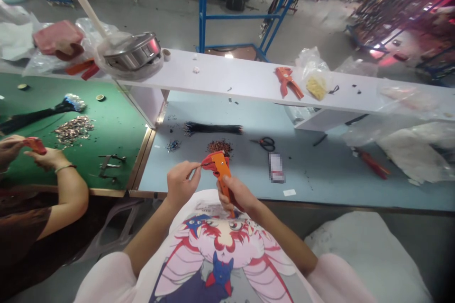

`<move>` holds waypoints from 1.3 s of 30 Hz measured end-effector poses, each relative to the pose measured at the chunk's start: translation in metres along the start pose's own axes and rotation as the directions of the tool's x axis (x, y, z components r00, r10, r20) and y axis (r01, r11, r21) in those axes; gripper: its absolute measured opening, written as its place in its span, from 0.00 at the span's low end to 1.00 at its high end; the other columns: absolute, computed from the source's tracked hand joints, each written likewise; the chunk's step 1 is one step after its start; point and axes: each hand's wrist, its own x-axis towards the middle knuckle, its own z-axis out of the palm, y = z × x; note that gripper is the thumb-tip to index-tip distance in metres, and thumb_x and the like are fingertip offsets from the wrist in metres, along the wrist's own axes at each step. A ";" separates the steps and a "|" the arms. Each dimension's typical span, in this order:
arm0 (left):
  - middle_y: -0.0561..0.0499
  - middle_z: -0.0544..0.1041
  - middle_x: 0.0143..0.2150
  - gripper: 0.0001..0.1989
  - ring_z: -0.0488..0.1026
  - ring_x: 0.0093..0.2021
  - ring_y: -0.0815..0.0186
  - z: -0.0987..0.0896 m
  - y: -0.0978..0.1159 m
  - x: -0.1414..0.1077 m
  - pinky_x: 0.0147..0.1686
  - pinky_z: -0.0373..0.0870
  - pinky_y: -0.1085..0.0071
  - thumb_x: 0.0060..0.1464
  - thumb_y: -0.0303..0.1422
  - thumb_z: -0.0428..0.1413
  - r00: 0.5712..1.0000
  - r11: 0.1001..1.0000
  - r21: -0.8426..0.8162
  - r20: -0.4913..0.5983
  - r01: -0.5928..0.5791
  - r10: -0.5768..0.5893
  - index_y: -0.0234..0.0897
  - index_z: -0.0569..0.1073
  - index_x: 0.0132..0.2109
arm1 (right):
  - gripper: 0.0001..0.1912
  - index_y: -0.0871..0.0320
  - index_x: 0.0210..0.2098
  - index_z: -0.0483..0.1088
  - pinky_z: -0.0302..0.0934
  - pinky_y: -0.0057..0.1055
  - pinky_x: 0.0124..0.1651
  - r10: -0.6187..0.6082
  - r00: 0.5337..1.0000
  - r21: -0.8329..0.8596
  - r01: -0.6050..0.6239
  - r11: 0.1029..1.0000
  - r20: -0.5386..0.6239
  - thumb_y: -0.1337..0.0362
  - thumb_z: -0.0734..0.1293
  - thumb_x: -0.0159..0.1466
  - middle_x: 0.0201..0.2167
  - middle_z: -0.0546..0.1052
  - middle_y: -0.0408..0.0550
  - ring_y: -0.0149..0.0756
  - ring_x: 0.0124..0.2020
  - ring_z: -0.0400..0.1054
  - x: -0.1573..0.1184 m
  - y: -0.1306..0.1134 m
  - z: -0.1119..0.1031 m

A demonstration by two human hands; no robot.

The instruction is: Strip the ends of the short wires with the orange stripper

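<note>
Wire (205, 164), thin and limp, pinched close to its tip by our left grip (181, 183), met the jaws of a light-looking orange plastic wire stripper (221, 170), held by the handle in our right grip (236, 194) above the worktop (320, 184)

Scissors (265, 143) lie on the bench (313, 180) right of a heap of small parts (219, 147), a wire bundle (213, 129) behind both.

From my remote seat, the wire stripper (222, 168) reads orange, the shirt (213, 265) white (pink-and-blue cartoon print), the bench (313, 175) pale blue.
</note>
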 end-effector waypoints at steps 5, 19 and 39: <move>0.55 0.68 0.21 0.07 0.61 0.22 0.73 -0.003 -0.014 -0.002 0.27 0.58 0.75 0.54 0.32 0.53 0.995 0.995 0.018 -0.004 0.101 -0.101 0.36 0.76 0.33 | 0.21 0.58 0.34 0.62 0.63 0.30 0.21 -0.038 0.993 0.174 0.057 0.983 -0.111 0.44 0.59 0.61 0.19 0.67 0.39 0.28 0.15 0.61 -0.002 -0.008 -0.024; 0.51 0.74 0.29 0.08 0.69 0.29 0.70 0.006 -0.012 -0.006 0.31 0.65 0.75 0.49 0.35 0.56 0.849 0.743 -0.414 0.193 0.525 -0.492 0.35 0.75 0.34 | 0.18 0.61 0.45 0.62 0.52 0.43 0.51 -0.372 0.768 -0.833 -0.363 0.418 -0.521 0.64 0.64 0.55 0.42 0.69 0.57 0.46 0.47 0.61 0.048 0.060 -0.096; 0.51 0.74 0.27 0.07 0.67 0.27 0.67 0.031 -0.016 -0.014 0.27 0.55 0.73 0.51 0.31 0.51 0.858 0.964 0.174 0.442 0.203 -0.260 0.40 0.74 0.31 | 0.13 0.59 0.40 0.70 0.56 0.38 0.45 -0.555 0.807 -0.977 0.131 -0.166 0.202 0.65 0.55 0.66 0.36 0.72 0.55 0.40 0.40 0.62 0.052 0.020 -0.050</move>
